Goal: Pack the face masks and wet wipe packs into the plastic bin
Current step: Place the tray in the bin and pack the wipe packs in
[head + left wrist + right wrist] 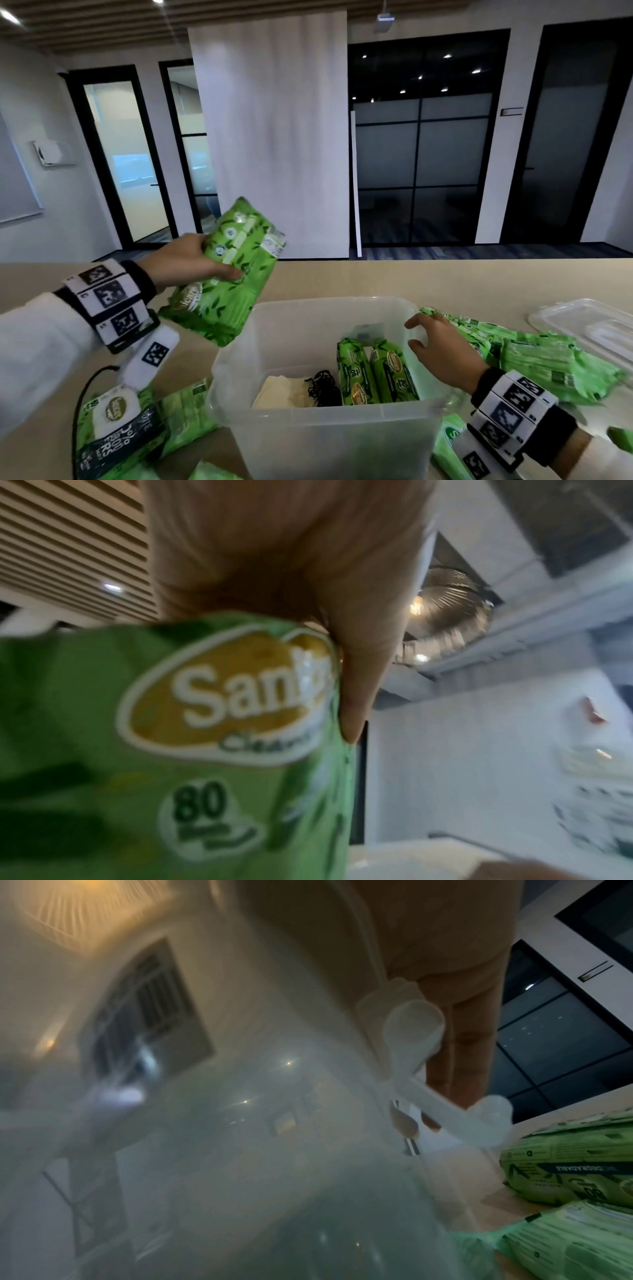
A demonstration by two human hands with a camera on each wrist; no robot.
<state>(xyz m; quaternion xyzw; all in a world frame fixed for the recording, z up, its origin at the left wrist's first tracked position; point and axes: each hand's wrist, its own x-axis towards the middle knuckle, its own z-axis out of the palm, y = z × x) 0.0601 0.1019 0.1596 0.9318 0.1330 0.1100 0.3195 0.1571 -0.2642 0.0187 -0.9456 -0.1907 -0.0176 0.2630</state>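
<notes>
Left fingers grip pack; right fingers straight, steadying bin. Slot pack upright beside packed two.

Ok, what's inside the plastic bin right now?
Inside the plastic bin: two green wet wipe packs standing on edge, a pale face mask stack with black ear loops. Anything beneath is hidden.
</notes>
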